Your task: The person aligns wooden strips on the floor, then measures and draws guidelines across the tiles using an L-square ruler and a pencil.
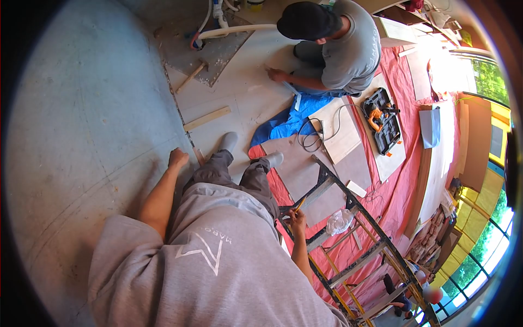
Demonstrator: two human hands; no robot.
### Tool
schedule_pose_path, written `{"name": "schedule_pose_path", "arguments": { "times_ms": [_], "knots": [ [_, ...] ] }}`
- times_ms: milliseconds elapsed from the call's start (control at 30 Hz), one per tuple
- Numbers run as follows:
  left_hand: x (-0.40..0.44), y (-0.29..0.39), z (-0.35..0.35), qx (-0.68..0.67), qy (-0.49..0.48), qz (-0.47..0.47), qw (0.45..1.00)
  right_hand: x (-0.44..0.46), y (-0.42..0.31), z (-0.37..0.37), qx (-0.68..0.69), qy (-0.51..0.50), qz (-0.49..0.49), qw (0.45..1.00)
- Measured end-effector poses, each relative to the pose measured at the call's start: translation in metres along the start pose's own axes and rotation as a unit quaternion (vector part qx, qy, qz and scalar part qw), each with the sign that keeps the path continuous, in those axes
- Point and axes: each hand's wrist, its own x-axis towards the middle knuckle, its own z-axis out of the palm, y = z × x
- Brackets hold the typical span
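My left hand [178,158] is on the left of the view, beside the grey wall [81,125], with its fingers curled in; whether anything is inside them is hidden. On the right, my right hand [297,219] grips a thin yellow pencil-like stick [300,204], which points up and away from the fingers. That hand is close to the top end of a stepladder [354,212]. A clear plastic bag [339,222] hangs or lies at the ladder, right of my right hand.
A co-worker [348,49] crouches ahead, near a blue tarp [297,111]. An open tool case [381,121], a cable, boards [335,131] and pink sheeting [389,191] cover the floor at right. A wood strip [207,119] and a hammer [190,77] lie near the wall.
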Motion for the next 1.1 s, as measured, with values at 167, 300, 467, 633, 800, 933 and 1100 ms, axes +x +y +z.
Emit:
{"name": "schedule_pose_path", "arguments": {
  "times_ms": [167,300,467,633,800,933,1100],
  "knots": [
    [-0.002,0.000,-0.001,-0.003,-0.009,-0.014,1.000,0.004,0.007,-0.002,0.007,-0.006,-0.004,1.000],
    [-0.002,-0.001,0.003,-0.010,0.002,-0.011,1.000,0.002,0.008,-0.002,0.002,-0.003,-0.009,1.000],
    [-0.001,-0.001,0.006,-0.014,0.009,-0.011,1.000,0.002,0.005,0.003,0.025,0.021,0.012,0.999],
    [0.003,-0.004,0.010,-0.003,0.020,0.007,1.000,0.000,0.005,0.004,0.001,0.003,0.002,1.000],
    [0.004,-0.006,0.008,-0.008,0.035,0.036,0.999,0.001,0.006,0.006,0.010,0.012,0.005,1.000],
    [0.004,-0.005,0.001,0.005,0.024,0.034,0.999,0.000,-0.001,0.010,0.000,0.031,0.006,0.999],
    [0.005,0.002,-0.003,-0.002,0.035,0.024,0.999,0.006,0.009,0.014,0.033,0.024,-0.002,0.999]
  ]
}}
